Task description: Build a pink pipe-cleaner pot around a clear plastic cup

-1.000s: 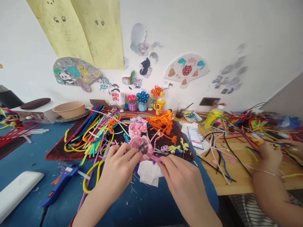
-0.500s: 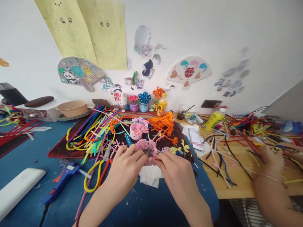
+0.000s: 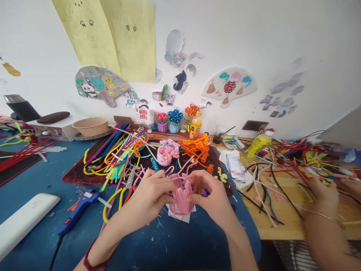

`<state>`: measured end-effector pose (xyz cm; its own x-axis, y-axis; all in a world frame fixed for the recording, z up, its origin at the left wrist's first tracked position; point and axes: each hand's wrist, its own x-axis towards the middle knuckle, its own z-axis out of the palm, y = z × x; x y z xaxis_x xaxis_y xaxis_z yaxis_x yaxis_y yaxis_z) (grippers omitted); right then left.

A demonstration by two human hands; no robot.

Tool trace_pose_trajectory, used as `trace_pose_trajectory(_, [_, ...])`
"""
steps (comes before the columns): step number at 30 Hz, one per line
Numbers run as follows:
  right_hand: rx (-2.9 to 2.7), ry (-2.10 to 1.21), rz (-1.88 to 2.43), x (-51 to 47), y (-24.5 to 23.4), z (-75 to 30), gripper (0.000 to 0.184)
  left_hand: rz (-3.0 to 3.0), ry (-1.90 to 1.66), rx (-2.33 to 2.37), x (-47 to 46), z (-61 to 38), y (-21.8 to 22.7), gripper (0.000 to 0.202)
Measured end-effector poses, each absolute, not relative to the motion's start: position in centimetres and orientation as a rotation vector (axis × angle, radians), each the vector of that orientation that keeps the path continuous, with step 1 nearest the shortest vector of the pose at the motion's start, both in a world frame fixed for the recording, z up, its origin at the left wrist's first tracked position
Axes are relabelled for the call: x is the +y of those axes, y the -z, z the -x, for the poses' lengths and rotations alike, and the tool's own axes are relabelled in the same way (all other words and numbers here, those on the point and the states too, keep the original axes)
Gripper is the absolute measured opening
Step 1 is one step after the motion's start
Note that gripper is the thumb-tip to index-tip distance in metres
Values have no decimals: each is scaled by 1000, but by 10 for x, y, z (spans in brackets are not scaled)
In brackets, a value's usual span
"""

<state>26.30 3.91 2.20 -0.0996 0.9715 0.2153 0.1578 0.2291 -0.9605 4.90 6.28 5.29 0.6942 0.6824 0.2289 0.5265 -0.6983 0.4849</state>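
Note:
A small pink pot wrapped in upright pipe cleaners (image 3: 182, 203) is tilted between my hands over the table's front part. My left hand (image 3: 153, 195) grips it on the left, thumb and fingers at the rim. On the opposite side, my right hand (image 3: 210, 194) is curled with its thumb against the pink wall. Under the pot lies white paper (image 3: 184, 219). Just behind stands a smaller pink flowered pot (image 3: 164, 155). Scissors (image 3: 130, 177) with a metal blade lie left of my left hand, next to loose pipe cleaners (image 3: 113, 160).
A blue glue gun (image 3: 79, 209) and a white oblong case (image 3: 29, 222) lie at the left. Orange pipe-cleaner pieces (image 3: 196, 148), a juice bottle (image 3: 195, 126) and flower pots (image 3: 174, 122) stand behind. At the right, a co-worker's hands (image 3: 324, 192) handle pipe cleaners on a wooden table.
The pink pot has been tilted, so its ribbed side faces me instead of its clear-looking opening. My right hand's fingers have lifted and curled around it. The view has shifted slightly left.

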Motion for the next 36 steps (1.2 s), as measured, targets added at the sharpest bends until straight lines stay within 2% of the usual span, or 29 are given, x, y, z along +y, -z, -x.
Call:
trace_pose_trajectory(9, [-1445,-1076,1137,39,-14,-259,39,-2493,-542,958,63,-47,-52,12])
trace_pose_trajectory(16, [-1553,-811,1170,42,-18,-254,44,-2455,-583,925,63,-49,-54,15])
trace_pose_trajectory(22, [-1605,-737,1158,43,-23,-254,41,-2359,-647,887,66,-49,-55,20])
trace_pose_trajectory(25, [-1616,-768,1118,41,-22,-256,37,-2303,-657,892,68,-48,-52,16])
trace_pose_trajectory(30, [-1646,-842,996,36,-24,-257,17,-2212,-675,884,72,-44,-46,11])
trace_pose_trajectory(36, [-1688,-778,1012,36,-27,-256,13,-2154,-715,866,73,-44,-43,18])
